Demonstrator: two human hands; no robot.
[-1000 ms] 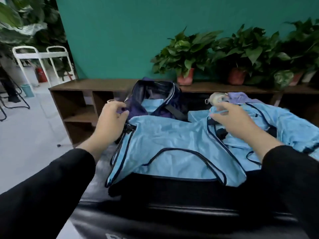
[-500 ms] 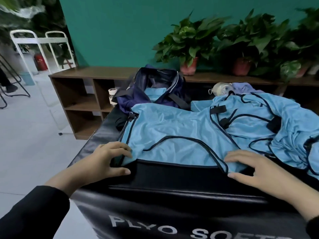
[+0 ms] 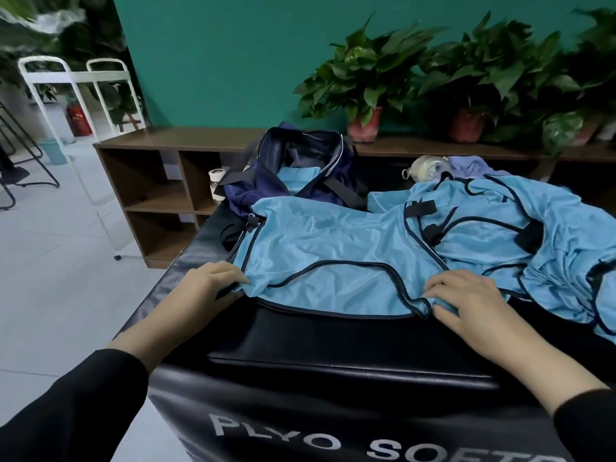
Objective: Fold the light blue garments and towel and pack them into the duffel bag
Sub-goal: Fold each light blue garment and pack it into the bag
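Observation:
A light blue mesh garment [image 3: 326, 241] with dark piping lies spread on the black padded box [image 3: 333, 348]. My left hand [image 3: 210, 285] pinches its near left corner, thumb under the hem. My right hand [image 3: 466, 298] grips the near right corner, where the cloth is bunched under the fingers. More light blue garments [image 3: 520, 235] lie heaped to the right. The navy duffel bag [image 3: 293, 168] stands open at the back, with a folded light blue piece [image 3: 298, 180] inside it. A lilac towel [image 3: 473, 166] lies behind the heap.
A clear bottle [image 3: 425, 168] lies by the towel. A low wooden shelf [image 3: 173, 181] runs along the green wall, with potted plants [image 3: 366, 81] on top. White metal racks [image 3: 76, 81] stand on the tiled floor at left.
Both hands came from the far edge of the garment to its near hem. They now hold the two near corners, and the hem is slightly lifted and bunched.

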